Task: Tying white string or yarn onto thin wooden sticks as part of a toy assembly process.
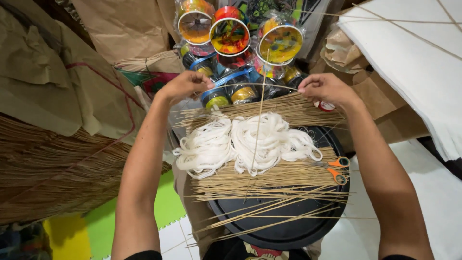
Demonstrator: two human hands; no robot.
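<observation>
Left hand (185, 86) and right hand (325, 89) fingers pinched on ends of thin bowed stick (250, 84). Upright stick (259, 120) crosses it, over white string bundle (245, 144), stick pile (269, 180), black round tray (288, 231). Orange scissors (337, 169) right; colourful spools (231, 33) beyond.

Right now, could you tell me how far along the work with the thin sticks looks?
Early, it seems. Two bundles of bamboo sticks and white string lie ready on the black round tray, orange-handled scissors beside them. In hand: the left hand and right hand hold a thin bowed stick crossing an upright one. No paper covers this frame yet.
</observation>
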